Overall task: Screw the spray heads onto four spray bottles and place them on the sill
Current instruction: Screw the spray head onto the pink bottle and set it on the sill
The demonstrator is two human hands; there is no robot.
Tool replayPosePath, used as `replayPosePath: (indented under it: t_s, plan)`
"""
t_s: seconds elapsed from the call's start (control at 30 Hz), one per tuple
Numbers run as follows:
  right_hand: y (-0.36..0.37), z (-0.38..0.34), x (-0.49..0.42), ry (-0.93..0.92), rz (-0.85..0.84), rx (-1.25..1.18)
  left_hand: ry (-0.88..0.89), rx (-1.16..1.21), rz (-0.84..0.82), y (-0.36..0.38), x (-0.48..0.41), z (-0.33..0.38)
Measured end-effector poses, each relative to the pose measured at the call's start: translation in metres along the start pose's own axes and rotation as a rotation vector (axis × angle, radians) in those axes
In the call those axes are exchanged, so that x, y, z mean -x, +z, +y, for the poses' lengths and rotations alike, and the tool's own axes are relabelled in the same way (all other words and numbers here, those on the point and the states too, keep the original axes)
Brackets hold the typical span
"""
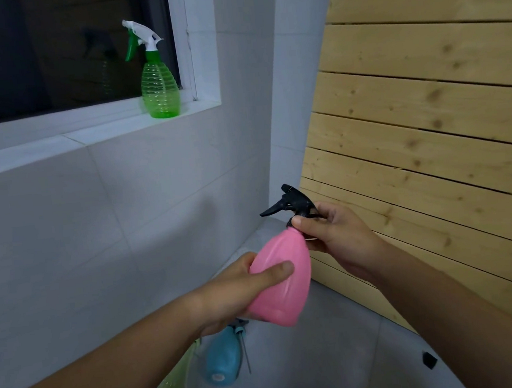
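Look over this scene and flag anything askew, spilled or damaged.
Nothing is spilled or visibly damaged. The blue bottle lies tipped on its side on the grey ledge, apparently without its spray head, beside a pale green bottle that is also down. The green bottle stands upright on the sill.

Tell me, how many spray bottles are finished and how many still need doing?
One looks done: the green spray bottle stands on the sill with its head on. In hand is the pink bottle: the left hand holds its body while the right hand works the black spray head at its neck. Left: the blue bottle and a pale green one, lying below.
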State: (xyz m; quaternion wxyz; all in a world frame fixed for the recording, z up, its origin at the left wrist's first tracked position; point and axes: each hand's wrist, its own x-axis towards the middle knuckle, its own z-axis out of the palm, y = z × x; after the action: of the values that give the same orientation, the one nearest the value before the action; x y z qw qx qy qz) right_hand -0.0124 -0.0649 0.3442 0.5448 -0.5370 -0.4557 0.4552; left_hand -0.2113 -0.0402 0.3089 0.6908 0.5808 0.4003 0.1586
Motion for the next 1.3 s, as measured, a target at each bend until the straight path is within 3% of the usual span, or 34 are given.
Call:
replayPosePath:
  t_s: [0.13, 0.37, 0.5, 0.63, 1.07, 1.3]
  plan:
    - [-0.001, 0.0, 0.001, 0.014, 0.01, -0.039, -0.02, 0.138, -0.05, 0.0, -0.003, -0.001]
    - [0.003, 0.001, 0.003, 0.052, -0.004, -0.085, 0.008, -0.05, 0.035, -0.001, -0.006, -0.002]
    - [0.006, 0.001, 0.004, 0.055, -0.008, -0.125, 0.012, 0.0, 0.075, 0.004, -0.004, 0.0]
    - [0.005, 0.0, 0.003, 0.051, 0.008, -0.14, -0.003, 0.162, -0.014, 0.002, -0.004, -0.001]
    - [0.012, 0.003, 0.004, 0.035, 0.016, -0.115, 0.066, -0.16, 0.16, 0.011, -0.004, -0.001]
    - [0.012, 0.002, 0.004, 0.058, 0.022, -0.142, 0.048, 0.033, 0.074, 0.007, -0.004, -0.001]
